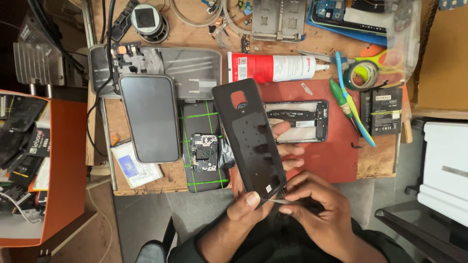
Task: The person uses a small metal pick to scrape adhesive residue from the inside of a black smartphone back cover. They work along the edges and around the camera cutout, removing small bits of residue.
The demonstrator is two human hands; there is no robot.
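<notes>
Head view: a black back cover (pixel 248 139) is held tilted above the near edge of the bench, over the red mat (pixel 331 156). It is gripped near its lower end by the left hand (pixel 246 207), thumb closed on the inner face and fingers wrapped behind. The right hand (pixel 312 204) is curled shut around thin tweezers (pixel 277 200), whose tip is set against the cover's lower corner.

The cover could be scratched or cracked if the tip is pushed in hard or levered, since only one end is supported. A slip of the tip would most likely land on the left thumb just beside it. Were the grip loosened, the cover could drop onto the open phone frame (pixel 298 122) behind it, or off the bench edge.
</notes>
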